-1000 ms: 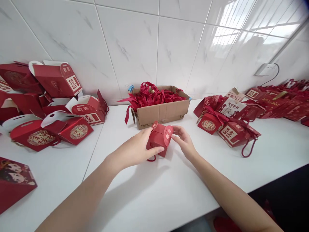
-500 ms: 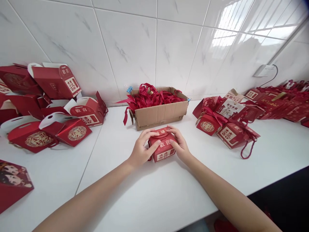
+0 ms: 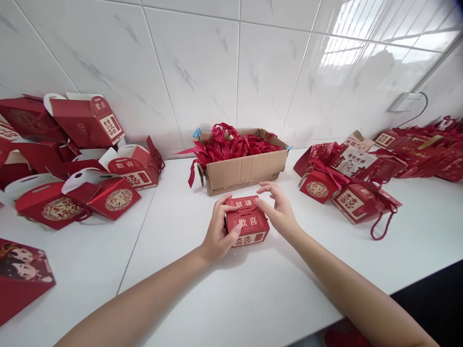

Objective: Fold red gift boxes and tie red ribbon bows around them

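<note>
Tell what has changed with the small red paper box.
The small red paper box has turned, its printed side now facing front, and its top flaps lie flat. The left hand still grips it; the right hand has loosened. The brown cardboard box stayed put.

The red box point(image 3: 248, 220) has pale lettering; the carton point(image 3: 247, 170) is brown.

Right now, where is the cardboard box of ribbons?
In the head view, the cardboard box stands centrally on the white table, against the tiled wall, just beyond the small red box.

Ribbons point(image 3: 237, 145) in carton point(image 3: 248, 169) behind box point(image 3: 249, 222)
</note>
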Available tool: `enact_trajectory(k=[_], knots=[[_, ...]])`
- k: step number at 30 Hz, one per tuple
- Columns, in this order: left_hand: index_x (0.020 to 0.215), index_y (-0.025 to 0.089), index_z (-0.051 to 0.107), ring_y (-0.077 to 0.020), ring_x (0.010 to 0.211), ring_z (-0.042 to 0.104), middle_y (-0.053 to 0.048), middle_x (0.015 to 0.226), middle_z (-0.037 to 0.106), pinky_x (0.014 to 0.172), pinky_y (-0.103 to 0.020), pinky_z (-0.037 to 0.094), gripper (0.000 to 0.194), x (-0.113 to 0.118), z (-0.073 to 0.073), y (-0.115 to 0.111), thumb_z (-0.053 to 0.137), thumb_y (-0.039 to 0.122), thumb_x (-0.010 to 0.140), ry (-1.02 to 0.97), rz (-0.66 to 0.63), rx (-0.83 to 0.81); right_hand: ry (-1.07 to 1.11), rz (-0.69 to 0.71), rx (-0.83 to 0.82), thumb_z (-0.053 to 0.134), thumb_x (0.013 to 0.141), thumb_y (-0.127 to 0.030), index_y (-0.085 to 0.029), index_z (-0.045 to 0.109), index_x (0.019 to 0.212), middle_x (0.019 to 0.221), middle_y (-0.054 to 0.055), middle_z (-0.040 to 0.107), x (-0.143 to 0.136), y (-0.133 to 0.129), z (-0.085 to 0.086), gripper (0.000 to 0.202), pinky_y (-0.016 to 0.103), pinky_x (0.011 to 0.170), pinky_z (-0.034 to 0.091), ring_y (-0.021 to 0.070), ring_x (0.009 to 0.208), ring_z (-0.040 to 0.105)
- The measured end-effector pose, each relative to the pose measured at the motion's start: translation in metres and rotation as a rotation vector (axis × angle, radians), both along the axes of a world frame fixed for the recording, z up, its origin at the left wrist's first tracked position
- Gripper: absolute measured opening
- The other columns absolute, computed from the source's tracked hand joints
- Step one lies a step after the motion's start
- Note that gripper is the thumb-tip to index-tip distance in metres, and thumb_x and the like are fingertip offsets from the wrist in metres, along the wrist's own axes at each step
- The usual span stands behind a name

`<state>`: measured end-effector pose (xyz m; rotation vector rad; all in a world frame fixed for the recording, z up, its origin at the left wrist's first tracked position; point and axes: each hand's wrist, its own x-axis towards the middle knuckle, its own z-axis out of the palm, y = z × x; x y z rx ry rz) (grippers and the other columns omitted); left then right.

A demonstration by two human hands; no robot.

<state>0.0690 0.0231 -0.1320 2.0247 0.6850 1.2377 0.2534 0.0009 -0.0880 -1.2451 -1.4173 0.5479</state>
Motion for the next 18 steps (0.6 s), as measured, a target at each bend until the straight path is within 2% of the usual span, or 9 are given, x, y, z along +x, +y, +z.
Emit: enact_trajectory(k=[3,6,9,11,14,18], knots=[[0.109,0.023,0.045,-0.0301,0.131,0.034,-0.013,0.136,0.033,0.106,-0.052,0.033,0.028,-0.001,-0.001,0.003,0.053,0.035,0.085,-0.011,-0.011,0.015,-0.118,-0.046,0.153,0.062,0.078,-0.031,-0.025,0.060,0.079,0.112,0.008,0.057,-0.012,0.025,0.029,0.006,0.050,0.101,0.035,0.0274,0.115,0.052],[0.110,0.023,0.046,-0.0310,0.130,0.035,-0.013,0.134,0.033,0.104,-0.053,0.035,0.031,-0.002,-0.003,0.006,0.056,0.037,0.083,-0.019,-0.028,0.024,-0.246,-0.079,0.159,0.065,0.077,-0.032,-0.025,0.065,0.077,0.114,0.006,0.059,-0.041,0.060,0.052,0.007,0.055,0.102,0.029,0.0291,0.116,0.049],[0.111,0.022,0.046,-0.0331,0.130,0.035,-0.014,0.132,0.033,0.104,-0.055,0.035,0.037,-0.003,-0.005,0.009,0.059,0.040,0.081,-0.033,-0.058,0.049,-0.345,-0.102,0.115,0.071,0.073,-0.039,-0.025,0.068,0.088,0.119,0.008,0.058,-0.073,0.094,0.062,0.021,0.060,0.101,0.025,0.0335,0.122,0.043],[0.111,0.022,0.047,-0.0336,0.130,0.035,-0.014,0.131,0.034,0.104,-0.055,0.035,0.039,-0.004,-0.005,0.010,0.061,0.041,0.079,-0.036,-0.068,0.063,-0.371,-0.086,0.045,0.071,0.073,-0.041,-0.025,0.070,0.087,0.120,0.009,0.058,-0.089,0.111,0.063,0.022,0.061,0.100,0.024,0.0349,0.123,0.041],[0.110,0.023,0.047,-0.0323,0.129,0.037,-0.014,0.131,0.035,0.103,-0.053,0.037,0.037,-0.004,-0.005,0.009,0.060,0.039,0.080,-0.035,-0.068,0.057,-0.291,-0.083,0.000,0.068,0.077,-0.035,-0.024,0.070,0.080,0.120,0.006,0.060,-0.100,0.123,0.066,0.012,0.061,0.101,0.025,0.0315,0.122,0.045],[0.110,0.023,0.046,-0.0333,0.132,0.034,-0.015,0.133,0.034,0.101,-0.053,0.038,0.036,-0.004,-0.005,0.008,0.060,0.038,0.080,-0.024,-0.057,0.049,-0.020,-0.046,0.190,0.062,0.083,-0.035,-0.019,0.067,0.083,0.102,0.006,0.067,-0.086,0.123,0.079,0.017,0.046,0.097,0.041,0.0235,0.109,0.057]])
